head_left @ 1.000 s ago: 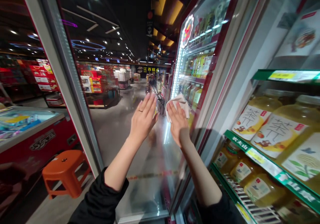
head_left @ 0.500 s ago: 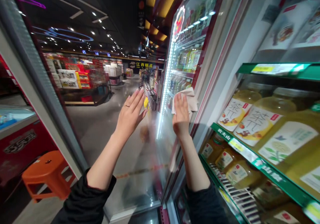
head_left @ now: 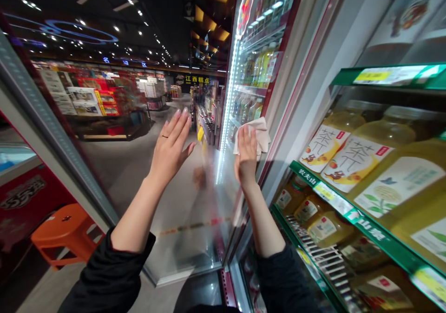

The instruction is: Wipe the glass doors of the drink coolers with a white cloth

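My left hand [head_left: 170,148] is raised with its fingers stretched out, a ring on one of them, and holds nothing. It lies flat at the glass door [head_left: 184,252] of a drinks fridge; whether the whole palm touches the pane I cannot tell. On the pane's right side, near the frame, my right hand [head_left: 246,152] keeps a folded whitish cloth [head_left: 263,136] pressed to the glass. The cloth shows above and to the right of the fingers; its part under the palm is hidden. Lit shelves of bottles are reflected in the glass beside this hand.
Fridge shelves with green price strips [head_left: 365,227] stand close on my right, carrying bottles of yellow-green drink [head_left: 376,145]. An orange stool [head_left: 64,234] and a red chest freezer [head_left: 24,187] are at the left. Shop displays [head_left: 94,99] stand farther back.
The camera view has tilted down a little. My left hand has shifted slightly left across the pane. My right hand stays on the cloth with only a small move.
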A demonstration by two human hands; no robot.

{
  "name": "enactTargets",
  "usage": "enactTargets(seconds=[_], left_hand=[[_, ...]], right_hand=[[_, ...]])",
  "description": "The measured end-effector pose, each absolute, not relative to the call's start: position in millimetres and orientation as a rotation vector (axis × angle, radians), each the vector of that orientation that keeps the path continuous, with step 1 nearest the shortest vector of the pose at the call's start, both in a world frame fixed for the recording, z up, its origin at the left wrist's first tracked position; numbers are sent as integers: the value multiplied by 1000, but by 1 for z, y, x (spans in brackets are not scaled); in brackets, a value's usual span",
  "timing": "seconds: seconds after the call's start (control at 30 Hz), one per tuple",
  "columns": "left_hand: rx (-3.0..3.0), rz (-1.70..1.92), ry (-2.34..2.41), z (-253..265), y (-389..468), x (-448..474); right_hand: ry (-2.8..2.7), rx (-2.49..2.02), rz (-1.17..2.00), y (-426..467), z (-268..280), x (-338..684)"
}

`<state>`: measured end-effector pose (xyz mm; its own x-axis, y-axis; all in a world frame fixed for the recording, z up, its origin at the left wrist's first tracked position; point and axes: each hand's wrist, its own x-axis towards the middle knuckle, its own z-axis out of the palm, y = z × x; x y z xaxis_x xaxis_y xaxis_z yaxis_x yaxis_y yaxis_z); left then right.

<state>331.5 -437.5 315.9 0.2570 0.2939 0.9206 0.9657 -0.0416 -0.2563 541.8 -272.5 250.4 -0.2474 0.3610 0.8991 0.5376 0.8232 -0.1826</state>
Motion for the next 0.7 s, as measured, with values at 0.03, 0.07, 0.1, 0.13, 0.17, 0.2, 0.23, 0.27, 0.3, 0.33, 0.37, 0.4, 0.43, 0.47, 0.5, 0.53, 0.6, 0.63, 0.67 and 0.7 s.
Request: enactTargets(seconds=[0.03,0.07,0.1,0.13,0.17,0.2,0.23,0.27,0.3,0.33,0.37,0.4,0.43,0.47,0.5,0.53,0.6,0.63,0.67,0.7], left_hand=[[-1546,-855,-1224,316,-437,331],[-1554,-856,-1235,316,-437,330],[-1562,-856,-1248,316,-436,329],[-1570,-857,-1263,317,-436,328],[-1577,-858,-1279,317,-435,327],[-1585,-861,-1294,317,-435,327],[-1593,-869,-1306,317,-435,326],[-1600,-878,-1315,318,-434,326],[-1603,-889,-1320,318,-434,326],[-1605,-898,-1324,318,-434,327],[-1605,-904,-1328,318,-434,327],[-1606,-906,-1335,319,-435,327],[-1607,-904,-1345,319,-435,328],[-1608,-901,-1359,319,-435,328],[-1611,-898,-1372,319,-435,328],[-1612,-896,-1388,320,-435,328],[-1604,-889,-1422,320,-434,327],[-1599,-887,-1439,321,-434,327],[-1595,-886,-1453,321,-434,326],[-1592,-886,-1465,321,-434,326]], right_hand=[[-1920,-673,-197,-274,246,543],[-1979,-663,-198,-276,240,547],[-2034,-653,-193,-277,231,551],[-2073,-644,-181,-278,221,556],[-2089,-635,-158,-277,210,561],[-2079,-625,-125,-276,199,565],[-2042,-611,-83,-275,190,566],[-1988,-601,-39,-273,183,565],[-1924,-598,0,-272,179,561],[-1861,-610,30,-271,177,555],[-1808,-639,48,-271,178,548],[-1774,-680,53,-271,181,541],[-1765,-718,47,-273,185,534],[-1787,-738,30,-276,190,529],[-1835,-735,5,-280,194,526],[-1898,-712,-21,-284,196,525],[-2025,-635,-66,-291,196,529],[-2069,-608,-81,-293,193,534],[-2096,-599,-92,-294,189,539],[-2108,-601,-103,-294,185,545]])
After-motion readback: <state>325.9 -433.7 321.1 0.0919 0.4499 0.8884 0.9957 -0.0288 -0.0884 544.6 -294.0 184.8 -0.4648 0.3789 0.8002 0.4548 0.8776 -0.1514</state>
